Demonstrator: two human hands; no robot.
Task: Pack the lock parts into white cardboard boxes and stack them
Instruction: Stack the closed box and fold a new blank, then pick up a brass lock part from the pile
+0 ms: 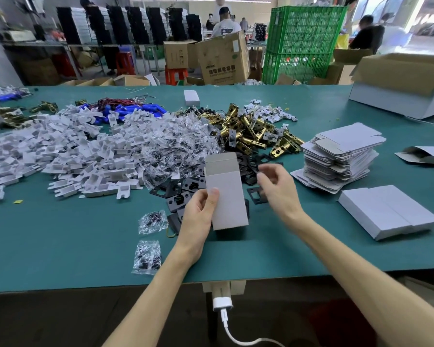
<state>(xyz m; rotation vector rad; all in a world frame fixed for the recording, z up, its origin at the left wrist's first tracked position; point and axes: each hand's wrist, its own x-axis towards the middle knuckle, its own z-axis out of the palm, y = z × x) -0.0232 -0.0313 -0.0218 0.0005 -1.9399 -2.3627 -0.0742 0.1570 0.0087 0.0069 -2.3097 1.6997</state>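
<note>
White cardboard box [227,196], centre of table [85,234], flap [221,162] up at 12 o'clock: likely light, thin-walled, crushable. Your left hand [198,221] grips its side at 8 o'clock; hold folded edges. Right hand [276,186], 3 o'clock, loosely curled, empty.

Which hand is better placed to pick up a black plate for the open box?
The right hand, probably. It hovers free just over the black plates, while the left hand grips the white box with its flap open.

White box [228,199], teal table [85,234], brass latches [251,131], black plates [183,189], green crates [303,41]
</note>
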